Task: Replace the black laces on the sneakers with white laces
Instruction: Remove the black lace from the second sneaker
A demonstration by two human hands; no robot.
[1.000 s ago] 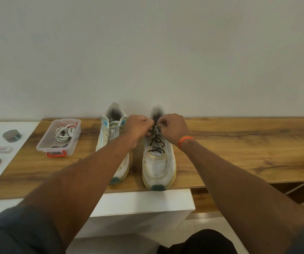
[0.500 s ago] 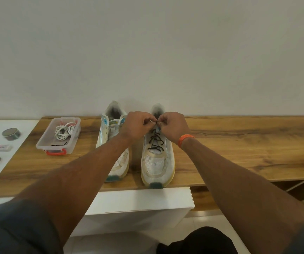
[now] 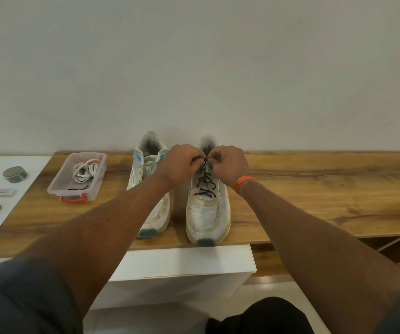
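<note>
A wooden tabletop (image 3: 314,189) is being backed by a plain pale wall; at its left, white laces (image 3: 85,170) are being kept in a clear plastic bin (image 3: 56,186). The black lace (image 3: 205,183) on the right sneaker (image 3: 207,213) is being pinched at its top by the left hand (image 3: 182,165) and right hand (image 3: 230,165), beside the laceless left sneaker (image 3: 146,169)

Head-worn camera looks forward and down, close over the wooden tabletop (image 3: 314,189).

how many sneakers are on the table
2: left sneaker partly behind the left forearm, without visible laces; right sneaker beside it, black lace still in. None seem hidden.
</note>
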